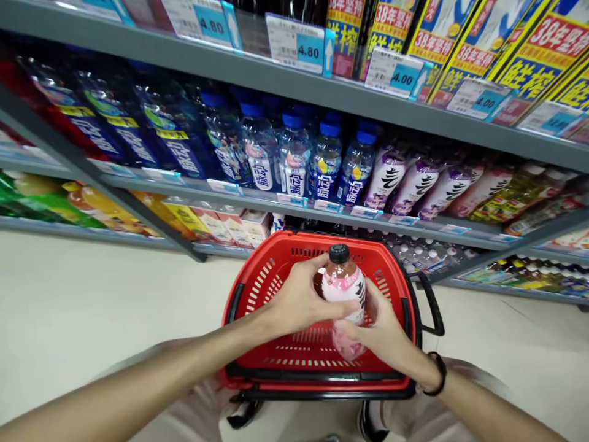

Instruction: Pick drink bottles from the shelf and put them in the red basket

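A drink bottle (pixel 344 288) with a black cap and a pink and white label is held nearly upright over a red shopping basket (pixel 262 264). My left hand (pixel 304 294) is wrapped round its upper left side, the thumb lying across the label. From the right, my right hand (pixel 380 328) grips its lower part, and the fingers behind the bottle are hidden. Below both hands, the slotted floor of the basket shows. A black handle (pixel 432 310) sticks out at the basket's right side.
Shelves (pixel 257 193) of drinks run across the front, with blue-capped bottles (pixel 294 153) and purple-labelled bottles (pixel 416 181). Yellow and blue cartons (pixel 478 46) stand above, behind price tags (pixel 301 46). The basket is on a pale floor (pixel 115 294) between my feet.
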Demonstrator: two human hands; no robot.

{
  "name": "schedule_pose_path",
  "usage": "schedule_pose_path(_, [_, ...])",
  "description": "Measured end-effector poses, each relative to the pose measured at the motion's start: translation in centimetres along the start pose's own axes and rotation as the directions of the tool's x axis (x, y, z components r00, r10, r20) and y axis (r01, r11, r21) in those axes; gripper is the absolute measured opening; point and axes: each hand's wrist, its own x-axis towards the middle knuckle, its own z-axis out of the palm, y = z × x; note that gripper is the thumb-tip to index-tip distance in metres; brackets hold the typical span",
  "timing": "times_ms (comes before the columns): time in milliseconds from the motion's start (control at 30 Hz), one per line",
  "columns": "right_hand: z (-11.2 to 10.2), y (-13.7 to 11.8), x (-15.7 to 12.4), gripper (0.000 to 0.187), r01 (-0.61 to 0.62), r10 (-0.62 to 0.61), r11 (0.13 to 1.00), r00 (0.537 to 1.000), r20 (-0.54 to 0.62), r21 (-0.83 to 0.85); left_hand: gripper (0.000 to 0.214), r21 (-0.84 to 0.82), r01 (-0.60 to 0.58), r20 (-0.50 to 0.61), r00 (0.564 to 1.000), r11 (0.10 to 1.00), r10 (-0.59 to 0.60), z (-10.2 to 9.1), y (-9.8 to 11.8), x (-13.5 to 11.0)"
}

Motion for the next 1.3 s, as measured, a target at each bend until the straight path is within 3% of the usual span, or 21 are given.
schedule_pose_path(67, [-0.4, -0.3, 0.4, 0.060, -0.148, 0.124, 0.983, 0.973, 0.194, 0.113, 0.046, -0.076, -0.035, -0.050, 0.998, 0.996, 0.032, -0.2, 0.8, -0.1])
schedule_pose_path(133, [-1.0, -0.6, 0.7, 0.057, -0.327, 0.255, 0.938, 0.877, 0.408, 0.118, 0.047, -0.136, -0.074, -0.080, 0.995, 0.988, 0.063, -0.5, 1.3, -0.2])
schedule_pose_path(200, [-1.4, -0.6, 0.8, 0.056, -0.404, 0.304, 0.910, 0.807, 0.506, 0.098, 0.047, -0.140, -0.108, -0.070, 0.993, 0.984, 0.099, -0.8, 1.4, -0.4])
schedule_pose_path(233, [-1.4, -0.5, 0.7, 0.055, -0.393, 0.294, 0.914, 0.813, 0.504, 0.101, 0.046, -0.120, -0.120, -0.058, 0.992, 0.986, 0.114, -1.0, 1.4, -0.5])
schedule_pose_path(400, [0.1, 0.7, -0.6, 0.043, -0.228, 0.201, 0.972, 0.929, 0.310, 0.053, 0.040, 0.122, -0.145, 0.030, 0.989, 0.982, 0.142, -1.6, 1.4, -1.1])
schedule_pose_path(600, [2.1, 1.1, -2.9, 0.022, -0.137, 0.158, 0.985, 0.955, 0.251, -0.100, 0.037, 0.384, -0.326, 0.235, 0.939, 0.864, 0.250, -1.6, 2.3, -1.6])
schedule_pose_path(700, [2.4, 0.9, -3.7, 0.023, -0.147, 0.181, 0.977, 0.954, 0.240, -0.153, 0.040, 0.405, -0.361, 0.276, 0.924, 0.840, 0.264, -1.5, 2.3, -2.1])
schedule_pose_path(967, [2.1, 2.5, -3.5, 0.025, -0.130, 0.173, 0.974, 0.955, 0.243, -0.184, 0.051, 0.485, -0.316, 0.285, 0.939, 0.816, 0.194, -1.7, 1.3, -2.3])
schedule_pose_path(1067, [1.9, 3.3, -3.6, 0.021, -0.163, 0.196, 0.977, 0.943, 0.268, -0.141, 0.045, 0.516, -0.311, 0.293, 0.940, 0.798, 0.177, -1.3, 1.2, -2.4])
schedule_pose_path(1167, [2.0, 3.7, -3.9, 0.024, -0.232, 0.229, 0.972, 0.911, 0.342, -0.033, 0.040, 0.534, -0.250, 0.204, 0.965, 0.808, 0.164, -0.4, 1.5, -2.9])
schedule_pose_path(1300, [2.4, 3.8, -4.0, 0.035, -0.372, 0.265, 0.922, 0.806, 0.529, 0.106, 0.033, 0.499, -0.156, -0.013, 0.982, 0.853, 0.187, 0.6, 1.7, -3.2])
